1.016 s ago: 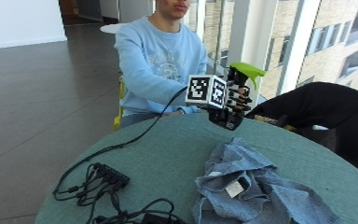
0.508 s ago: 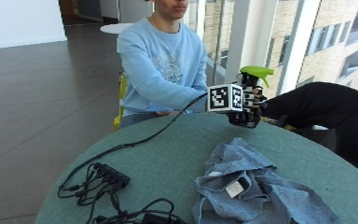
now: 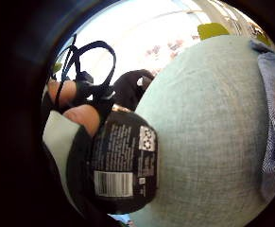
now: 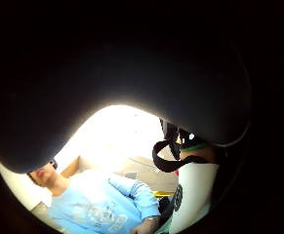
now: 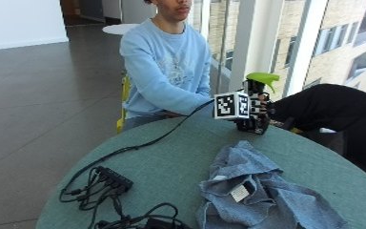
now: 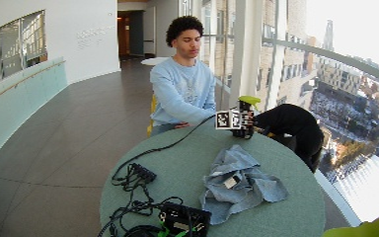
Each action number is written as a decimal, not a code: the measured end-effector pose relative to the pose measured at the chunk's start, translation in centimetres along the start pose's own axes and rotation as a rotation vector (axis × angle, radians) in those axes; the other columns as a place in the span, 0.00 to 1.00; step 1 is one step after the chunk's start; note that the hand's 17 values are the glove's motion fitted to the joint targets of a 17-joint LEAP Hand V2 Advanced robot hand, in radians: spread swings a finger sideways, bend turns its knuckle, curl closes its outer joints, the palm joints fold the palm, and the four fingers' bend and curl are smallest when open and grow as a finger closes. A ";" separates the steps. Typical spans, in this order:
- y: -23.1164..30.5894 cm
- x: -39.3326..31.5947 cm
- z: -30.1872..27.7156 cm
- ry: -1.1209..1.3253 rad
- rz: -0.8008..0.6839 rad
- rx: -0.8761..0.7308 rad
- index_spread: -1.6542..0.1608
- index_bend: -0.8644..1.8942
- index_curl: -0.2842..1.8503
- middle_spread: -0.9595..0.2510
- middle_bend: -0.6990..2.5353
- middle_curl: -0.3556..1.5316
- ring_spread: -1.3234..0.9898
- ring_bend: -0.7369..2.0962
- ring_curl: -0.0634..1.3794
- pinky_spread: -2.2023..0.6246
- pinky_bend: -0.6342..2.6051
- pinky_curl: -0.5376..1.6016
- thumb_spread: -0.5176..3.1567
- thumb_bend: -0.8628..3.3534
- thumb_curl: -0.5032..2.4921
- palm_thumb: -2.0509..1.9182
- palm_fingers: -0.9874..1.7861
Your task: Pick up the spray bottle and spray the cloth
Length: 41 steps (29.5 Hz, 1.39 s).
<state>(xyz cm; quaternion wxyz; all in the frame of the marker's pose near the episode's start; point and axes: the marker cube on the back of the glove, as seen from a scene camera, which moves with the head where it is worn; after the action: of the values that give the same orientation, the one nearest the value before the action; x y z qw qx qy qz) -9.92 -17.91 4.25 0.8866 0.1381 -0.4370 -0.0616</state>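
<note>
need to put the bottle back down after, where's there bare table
Bare green table lies between the denim cloth and the cable bundle, and beside the cloth under the gloved hand gripping the spray bottle. The near edge is crowded with cables and a black box.

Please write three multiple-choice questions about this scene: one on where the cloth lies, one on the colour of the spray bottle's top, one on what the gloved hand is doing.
1. Where does the cloth lie?
A. on the green table, crumpled
B. on the floor
C. over the person's shoulder

2. What colour is the top of the spray bottle?
A. red
B. white
C. lime green

3. What is the right hand doing?
A. resting flat on the cloth
B. gripping the bottle upright, beyond the cloth
C. holding the cables

Answers:
1 A: the outside view shows it bunched on the table.
2 C: the trigger head above the glove is lime green.
3 B: the fingers wrap the dark bottle body, apart from the cloth.
</note>
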 end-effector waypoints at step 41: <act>28.5 -2.7 -24.5 0.485 0.153 0.155 0.74 0.36 0.26 0.72 0.31 0.42 0.55 0.39 0.30 0.85 0.25 0.41 0.46 0.20 0.30 0.70 0.66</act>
<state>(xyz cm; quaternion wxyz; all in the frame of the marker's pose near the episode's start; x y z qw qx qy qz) 7.50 14.59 -3.43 0.9543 0.1831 -0.2242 0.0741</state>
